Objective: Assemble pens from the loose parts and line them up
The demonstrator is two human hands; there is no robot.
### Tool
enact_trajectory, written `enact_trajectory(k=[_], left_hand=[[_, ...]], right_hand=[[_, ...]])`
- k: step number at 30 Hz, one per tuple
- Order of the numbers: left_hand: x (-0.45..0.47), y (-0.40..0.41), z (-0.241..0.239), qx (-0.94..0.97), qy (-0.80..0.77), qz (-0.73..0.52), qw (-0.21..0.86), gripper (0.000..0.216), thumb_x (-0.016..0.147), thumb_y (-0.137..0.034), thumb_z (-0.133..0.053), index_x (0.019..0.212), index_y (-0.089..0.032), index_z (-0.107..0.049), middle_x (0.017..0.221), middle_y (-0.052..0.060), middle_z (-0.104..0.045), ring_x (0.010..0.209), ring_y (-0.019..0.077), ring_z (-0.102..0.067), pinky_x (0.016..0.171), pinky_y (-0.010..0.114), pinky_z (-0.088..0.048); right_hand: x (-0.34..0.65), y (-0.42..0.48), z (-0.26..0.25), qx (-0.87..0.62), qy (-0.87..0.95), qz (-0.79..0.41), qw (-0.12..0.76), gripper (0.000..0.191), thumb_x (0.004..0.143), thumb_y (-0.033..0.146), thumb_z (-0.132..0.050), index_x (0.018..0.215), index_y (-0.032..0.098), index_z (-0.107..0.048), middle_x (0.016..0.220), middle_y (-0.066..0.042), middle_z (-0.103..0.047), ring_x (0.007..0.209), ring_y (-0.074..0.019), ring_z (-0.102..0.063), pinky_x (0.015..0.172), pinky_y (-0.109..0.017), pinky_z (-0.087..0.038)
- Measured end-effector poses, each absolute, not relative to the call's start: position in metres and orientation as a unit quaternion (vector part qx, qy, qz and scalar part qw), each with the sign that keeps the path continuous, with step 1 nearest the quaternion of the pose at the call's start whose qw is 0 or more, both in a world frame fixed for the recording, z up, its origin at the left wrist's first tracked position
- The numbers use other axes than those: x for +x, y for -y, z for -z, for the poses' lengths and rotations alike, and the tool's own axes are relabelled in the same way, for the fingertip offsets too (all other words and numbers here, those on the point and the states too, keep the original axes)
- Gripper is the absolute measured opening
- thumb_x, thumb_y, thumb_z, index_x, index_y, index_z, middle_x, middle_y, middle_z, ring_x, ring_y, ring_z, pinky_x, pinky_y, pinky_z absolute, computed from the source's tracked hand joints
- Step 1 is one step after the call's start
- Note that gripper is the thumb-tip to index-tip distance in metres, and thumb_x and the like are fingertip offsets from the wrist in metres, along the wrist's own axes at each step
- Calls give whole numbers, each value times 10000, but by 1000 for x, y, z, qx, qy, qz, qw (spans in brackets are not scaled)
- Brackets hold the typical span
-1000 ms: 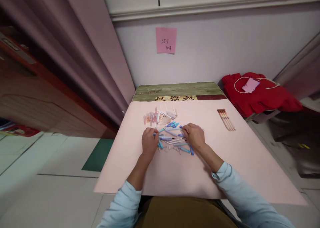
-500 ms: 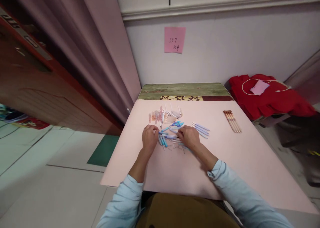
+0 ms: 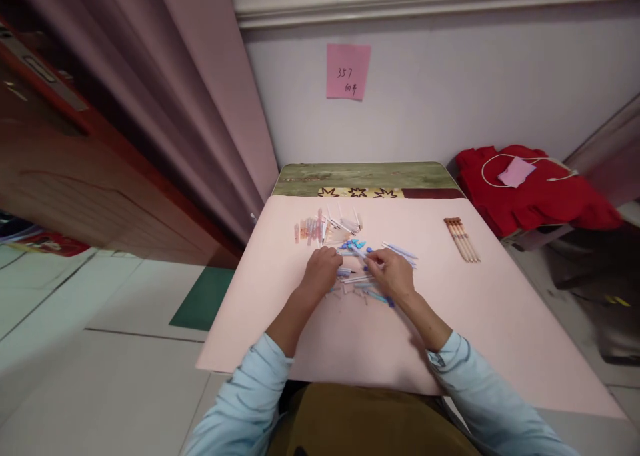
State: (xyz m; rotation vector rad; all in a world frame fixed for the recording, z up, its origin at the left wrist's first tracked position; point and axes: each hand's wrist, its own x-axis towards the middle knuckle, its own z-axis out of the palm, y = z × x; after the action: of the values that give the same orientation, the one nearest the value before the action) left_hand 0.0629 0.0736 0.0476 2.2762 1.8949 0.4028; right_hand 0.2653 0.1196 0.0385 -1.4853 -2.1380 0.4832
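Observation:
My left hand (image 3: 321,269) is low over the loose pen parts, its fingers curled together; whatever they hold is hidden. Opposite it, my right hand (image 3: 393,274) pinches a pale lavender pen barrel (image 3: 361,255) that points up and left. Just beyond the fingertips lie small blue and turquoise pen pieces (image 3: 355,244). Thin white refills (image 3: 356,279) and tiny clear parts (image 3: 345,289) are scattered between and below the hands. A blue pen part (image 3: 379,297) rests by my right wrist. Several lavender pens (image 3: 401,251) lie beyond my right hand, partly covered by it.
Pinkish pen barrels (image 3: 311,228) and white refills (image 3: 341,224) lie toward the back of the pink-covered table (image 3: 360,349). Several beige pens with brown tops (image 3: 463,240) form a row at right. A red cloth (image 3: 540,193) with a white cable is beyond the table's right edge.
The slim pen part held between both hands is no longer seen there. My left hand has shifted right over the blue barrels. My right hand has moved slightly right and now pinches a lavender barrel.

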Motion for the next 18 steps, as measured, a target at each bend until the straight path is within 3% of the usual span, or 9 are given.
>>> enact_trajectory(k=[7, 14, 18], left_hand=[[71, -91, -57, 777, -623, -39, 82, 257, 768, 21, -508, 728, -172, -672, 842, 120, -636, 970, 258, -562, 914, 397, -387], [72, -99, -51, 778, -621, -28, 86, 230, 719, 31, -558, 679, -171, -660, 830, 120, -639, 935, 268, -573, 882, 392, -391], [74, -100, -52, 793, -604, 5, 83, 213, 722, 11, -563, 752, -174, -665, 887, 114, -647, 938, 264, -580, 863, 381, -402]], right_hand=[[301, -111, -37, -570, 742, -211, 282, 249, 843, 434, -554, 821, 264, -735, 831, -4, -704, 785, -175, -623, 668, -270, -404], [309, -103, -27, -591, 718, -230, 288, 235, 828, 434, -570, 860, 285, -748, 842, 3, -711, 784, -180, -626, 662, -275, -411], [310, -101, -25, -590, 716, -237, 289, 229, 827, 435, -577, 850, 286, -749, 841, 6, -708, 779, -176, -626, 668, -276, -413]])
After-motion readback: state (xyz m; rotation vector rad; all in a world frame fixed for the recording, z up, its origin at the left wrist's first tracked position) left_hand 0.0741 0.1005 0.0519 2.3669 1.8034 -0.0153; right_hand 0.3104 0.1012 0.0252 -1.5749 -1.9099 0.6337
